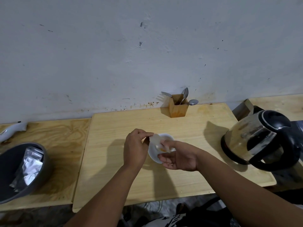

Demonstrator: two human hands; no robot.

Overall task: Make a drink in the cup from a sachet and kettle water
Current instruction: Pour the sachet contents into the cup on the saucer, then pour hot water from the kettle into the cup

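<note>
A white cup stands mid-table on the pale wooden board; a little orange powder shows inside it. Both hands hold a pale sachet tilted over the cup's mouth. My left hand pinches the sachet's upper left end. My right hand grips its lower end with thumb and fingers, just over the cup's near rim. The sachet is blurred. A steel kettle with a black lid and handle sits at the right on its base.
A wooden holder with a fork and spoons stands at the back by the wall. A grey bowl holding several silver sachets sits at the left. A white object lies far left. The table's front edge is near my arms.
</note>
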